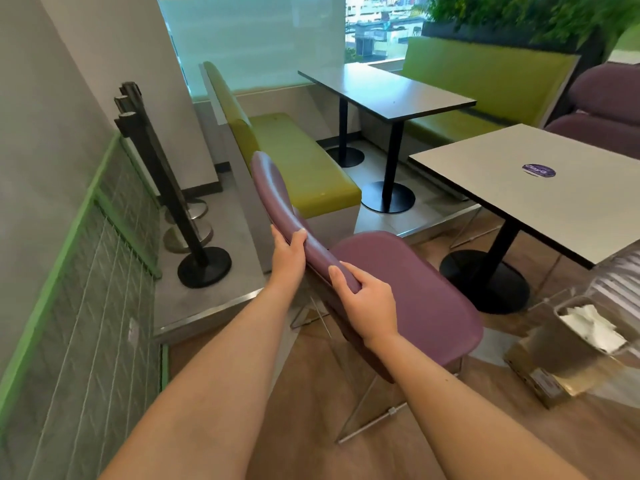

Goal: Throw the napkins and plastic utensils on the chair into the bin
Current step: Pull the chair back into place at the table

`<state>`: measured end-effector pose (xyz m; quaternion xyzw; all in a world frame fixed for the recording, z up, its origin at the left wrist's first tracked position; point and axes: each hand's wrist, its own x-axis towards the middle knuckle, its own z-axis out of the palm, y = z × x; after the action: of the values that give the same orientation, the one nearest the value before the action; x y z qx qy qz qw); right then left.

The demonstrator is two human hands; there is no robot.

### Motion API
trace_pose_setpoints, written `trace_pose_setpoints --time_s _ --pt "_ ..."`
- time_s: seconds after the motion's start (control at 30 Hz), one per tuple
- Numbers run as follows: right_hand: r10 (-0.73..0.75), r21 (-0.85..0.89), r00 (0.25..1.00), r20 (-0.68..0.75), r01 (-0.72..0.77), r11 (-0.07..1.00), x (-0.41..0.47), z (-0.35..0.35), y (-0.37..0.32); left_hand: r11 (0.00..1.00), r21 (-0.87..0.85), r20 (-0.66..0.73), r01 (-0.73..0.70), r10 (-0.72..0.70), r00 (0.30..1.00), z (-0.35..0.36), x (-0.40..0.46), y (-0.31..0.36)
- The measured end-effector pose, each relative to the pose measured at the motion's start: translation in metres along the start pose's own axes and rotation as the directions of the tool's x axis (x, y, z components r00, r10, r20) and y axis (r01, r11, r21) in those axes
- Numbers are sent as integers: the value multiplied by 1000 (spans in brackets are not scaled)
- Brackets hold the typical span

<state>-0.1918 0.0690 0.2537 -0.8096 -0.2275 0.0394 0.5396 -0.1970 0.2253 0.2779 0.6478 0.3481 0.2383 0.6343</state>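
Napkins (588,325) are sitting crumpled white in the bin (568,344), a shiny metal one down on the wood floor at the right, right beside a clear ridged box (616,278); can't make out any plastic utensils in there, too blurry. The chair (415,289) is the purple one with thin wire legs, and its seat is bare; it looks tipped a bit, backrest leaning toward the person.

Both hands are on the top edge of that backrest; the left hand (287,258) is wrapped over it higher up, thumb on the seat side, fingers behind; the right hand (367,303) is clamped on the lower end of the same edge, fingers curled over the rim. They're apart from each other, with a stretch of purple rim between them.

Just past the chair there's a white table (502,174) with a round purple sticker (539,170) on it; beyond that a green bench (304,161), a second darker table (384,90) and another green bench by the window. Off to the left, three black queue posts (156,168) stand bunched against the wall, next to a green grid panel (86,271).
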Motion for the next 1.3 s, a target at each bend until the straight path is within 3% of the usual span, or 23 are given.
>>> trace_pose_setpoints --time_s 0.3,0.47,0.7,0.8,0.93,1.03,1.2,1.3 --pt "30 -22 999 -29 -31 999 22 14 -3 996 86 75 22 -28 997 -1 41 -2" --pt "148 -97 987 68 -141 985 26 9 -10 987 153 178 46 -73 981 -9 49 -2" --pt "184 -589 981 69 -108 801 56 26 -64 975 194 253 112 -160 954 -25 66 6" --pt "106 -723 990 89 -9 690 69 51 -73 936 349 283 -44 -61 957 -38 80 11" --pt "139 -761 988 72 -36 648 90 74 -80 722 552 404 -417 206 891 -60 127 23" --pt "187 -753 979 78 -65 655 114 91 -88 488 622 578 -612 241 779 -66 173 32" --pt "237 -762 961 141 -47 646 157 120 -91 135 538 769 -832 325 550 -62 236 42" --pt "313 -727 947 79 -160 668 170 131 -95 31 456 815 -890 388 431 -62 266 43"
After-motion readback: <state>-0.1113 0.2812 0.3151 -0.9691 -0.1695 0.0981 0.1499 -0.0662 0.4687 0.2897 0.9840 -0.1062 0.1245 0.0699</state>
